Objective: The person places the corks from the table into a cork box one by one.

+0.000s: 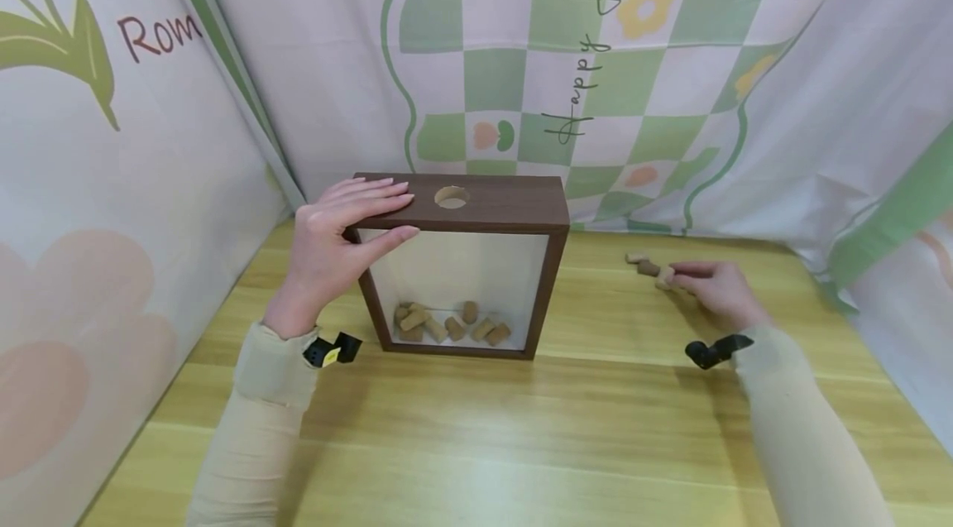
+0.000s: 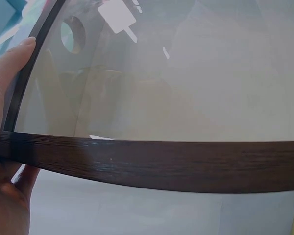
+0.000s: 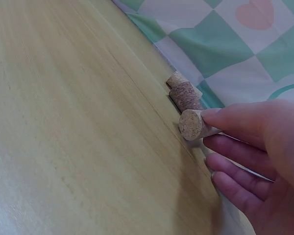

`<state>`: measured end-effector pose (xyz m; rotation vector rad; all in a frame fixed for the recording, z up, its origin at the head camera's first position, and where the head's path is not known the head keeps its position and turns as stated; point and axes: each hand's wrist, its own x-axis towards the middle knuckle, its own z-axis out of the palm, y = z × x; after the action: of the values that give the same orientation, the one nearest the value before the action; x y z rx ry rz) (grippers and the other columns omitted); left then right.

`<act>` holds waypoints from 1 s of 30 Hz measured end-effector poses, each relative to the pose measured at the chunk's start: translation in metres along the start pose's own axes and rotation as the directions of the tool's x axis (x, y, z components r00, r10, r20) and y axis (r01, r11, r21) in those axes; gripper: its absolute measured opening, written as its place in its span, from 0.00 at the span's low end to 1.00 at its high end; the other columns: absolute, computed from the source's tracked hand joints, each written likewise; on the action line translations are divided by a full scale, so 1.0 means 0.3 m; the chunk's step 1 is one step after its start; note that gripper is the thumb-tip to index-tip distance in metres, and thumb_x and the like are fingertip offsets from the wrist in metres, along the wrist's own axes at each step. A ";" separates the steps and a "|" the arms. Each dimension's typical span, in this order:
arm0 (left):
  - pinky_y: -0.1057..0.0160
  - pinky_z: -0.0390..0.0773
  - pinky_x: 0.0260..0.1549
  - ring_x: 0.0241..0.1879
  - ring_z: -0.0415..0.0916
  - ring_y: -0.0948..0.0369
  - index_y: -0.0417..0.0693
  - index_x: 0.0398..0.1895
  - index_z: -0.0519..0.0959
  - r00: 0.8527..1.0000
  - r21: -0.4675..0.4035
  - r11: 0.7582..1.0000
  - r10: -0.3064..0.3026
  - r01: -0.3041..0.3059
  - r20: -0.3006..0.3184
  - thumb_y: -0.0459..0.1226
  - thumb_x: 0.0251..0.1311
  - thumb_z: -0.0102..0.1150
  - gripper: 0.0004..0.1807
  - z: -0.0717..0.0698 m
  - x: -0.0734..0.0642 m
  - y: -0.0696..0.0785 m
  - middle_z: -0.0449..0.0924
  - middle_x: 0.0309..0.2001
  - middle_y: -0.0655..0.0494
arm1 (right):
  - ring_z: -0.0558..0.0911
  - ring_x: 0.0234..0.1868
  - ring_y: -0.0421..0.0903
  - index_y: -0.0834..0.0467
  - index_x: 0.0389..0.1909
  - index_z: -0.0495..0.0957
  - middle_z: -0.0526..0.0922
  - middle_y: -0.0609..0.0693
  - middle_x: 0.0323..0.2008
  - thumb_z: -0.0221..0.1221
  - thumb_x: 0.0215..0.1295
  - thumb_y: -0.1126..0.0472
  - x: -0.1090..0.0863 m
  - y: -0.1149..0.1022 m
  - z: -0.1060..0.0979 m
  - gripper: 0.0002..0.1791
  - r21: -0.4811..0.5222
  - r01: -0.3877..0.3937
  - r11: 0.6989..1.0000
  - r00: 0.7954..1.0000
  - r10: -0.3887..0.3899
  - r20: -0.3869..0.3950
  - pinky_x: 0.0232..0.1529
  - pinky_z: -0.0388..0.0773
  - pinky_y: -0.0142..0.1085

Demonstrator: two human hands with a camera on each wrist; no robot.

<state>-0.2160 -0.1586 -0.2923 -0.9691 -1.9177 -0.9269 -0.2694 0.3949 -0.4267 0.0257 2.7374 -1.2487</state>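
A dark wooden frame box (image 1: 514, 204) with a clear front stands upright on the table, a round hole (image 1: 452, 197) in its top. Several corks (image 1: 455, 328) lie along its bottom inside. My left hand (image 1: 328, 237) rests on the box's upper left corner, fingers stretched over the top, thumb along the front edge. To the right of the box, my right hand (image 1: 718, 291) pinches a light cork (image 3: 191, 125) between thumb and fingers. Just beyond it lie a darker brown cork (image 3: 184, 95) and another light cork (image 1: 636, 258).
The wood-grain table (image 1: 476, 436) extends in front of the box and to both sides. A green-and-white checked curtain (image 1: 581, 80) hangs behind, meeting the table close to the loose corks. Printed cloth (image 1: 149, 179) hangs on the left side.
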 end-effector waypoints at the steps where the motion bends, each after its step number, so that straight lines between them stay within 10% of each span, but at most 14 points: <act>1: 0.51 0.70 0.66 0.56 0.82 0.56 0.47 0.50 0.89 1.000 0.000 1.000 0.001 -0.001 -0.001 0.46 0.55 0.77 0.21 0.000 0.000 0.000 0.86 0.52 0.57 | 0.64 0.70 0.67 0.70 0.69 0.69 0.69 0.70 0.67 0.59 0.73 0.41 0.001 0.002 0.001 0.39 0.002 -0.001 1.000 1.000 0.001 -0.006 0.70 0.59 0.61; 12: 0.52 0.70 0.65 0.55 0.82 0.56 0.46 0.50 0.89 1.000 0.005 1.000 0.005 -0.005 -0.002 0.44 0.54 0.78 0.21 -0.003 0.002 -0.001 0.86 0.52 0.57 | 0.77 0.40 0.25 0.69 0.64 0.74 0.78 0.68 0.59 0.64 0.72 0.47 -0.008 0.001 0.006 0.33 0.009 0.043 0.999 0.997 -0.042 -0.067 0.42 0.72 0.18; 20: 0.52 0.70 0.65 0.56 0.82 0.56 0.46 0.50 0.89 1.000 0.010 1.000 0.010 -0.010 0.005 0.41 0.53 0.79 0.21 -0.002 0.005 0.003 0.86 0.52 0.56 | 0.70 0.65 0.57 0.65 0.68 0.74 0.76 0.64 0.64 0.63 0.72 0.45 -0.004 0.002 0.014 0.34 -0.017 0.035 0.999 0.997 -0.036 -0.063 0.46 0.68 0.20; 30: 0.52 0.70 0.65 0.55 0.82 0.56 0.46 0.50 0.89 1.000 0.011 1.000 0.008 -0.008 0.003 0.57 0.62 0.68 0.26 0.000 0.001 0.000 0.86 0.52 0.56 | 0.77 0.55 0.44 0.62 0.67 0.74 0.80 0.58 0.61 0.64 0.70 0.42 -0.017 -0.027 0.004 0.36 0.009 0.031 0.999 0.995 -0.030 -0.091 0.55 0.74 0.36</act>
<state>-0.2160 -0.1584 -0.2922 -0.9717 -1.9178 -0.9094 -0.2648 0.3891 -0.4207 0.0429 2.8191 -1.3005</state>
